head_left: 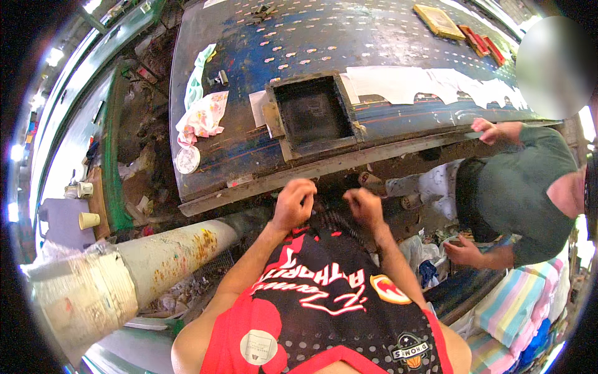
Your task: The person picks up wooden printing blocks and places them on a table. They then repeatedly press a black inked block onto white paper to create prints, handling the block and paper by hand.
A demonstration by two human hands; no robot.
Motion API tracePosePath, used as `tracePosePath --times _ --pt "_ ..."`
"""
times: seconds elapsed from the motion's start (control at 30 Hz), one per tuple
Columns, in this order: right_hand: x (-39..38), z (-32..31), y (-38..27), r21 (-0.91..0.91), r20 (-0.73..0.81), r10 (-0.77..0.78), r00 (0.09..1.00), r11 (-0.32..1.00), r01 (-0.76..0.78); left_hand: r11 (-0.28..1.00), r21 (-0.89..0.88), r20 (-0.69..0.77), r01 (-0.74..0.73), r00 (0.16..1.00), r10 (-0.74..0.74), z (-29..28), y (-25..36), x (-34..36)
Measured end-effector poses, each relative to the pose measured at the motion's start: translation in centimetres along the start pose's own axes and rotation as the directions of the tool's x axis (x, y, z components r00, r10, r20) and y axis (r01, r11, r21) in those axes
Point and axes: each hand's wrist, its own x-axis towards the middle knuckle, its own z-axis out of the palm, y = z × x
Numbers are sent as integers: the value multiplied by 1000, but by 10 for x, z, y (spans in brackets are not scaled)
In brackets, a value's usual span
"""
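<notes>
My left hand [294, 203] is raised in front of my body with its fingers curled in, and no object shows in it. A short way to its right, my right hand [365, 209] is also curled closed, with nothing visible in it. Both are nearest the front edge of a long dark table [243, 159] and apart from it. Beyond them, a square wooden frame [311, 144] with a black, recessed middle lies on the table. White cut fabric pieces [398, 86] run along the table to its right.
At right stands a co-worker in a dark green shirt [523, 181], one hand near the table edge. Patterned cloth [202, 118] and a white round lid [187, 160] lie at the table's left. Yellow [439, 22] and red frames [474, 40] sit far right. A thick pipe [168, 252] crosses lower left.
</notes>
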Motion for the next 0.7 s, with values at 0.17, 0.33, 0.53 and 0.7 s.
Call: tracePosePath --times 0.17,0.33,0.53,0.7 --pt "-111 14 -55 41 24 226 974 973 -227 988 -153 276 -4 960 47 -12 38 -53" --pt "-191 36 -80 10 -9 392 920 920 -392 980 -198 336 38 941 31 -25 71 -87" --pt "-224 48 -112 -13 116 557 822 829 -560 935 -266 326 233 935 -140 -45 107 -114" --pt "-214 60 -128 -163 373 441 816 897 -411 948 -164 408 274 894 -187 -82 121 -139"
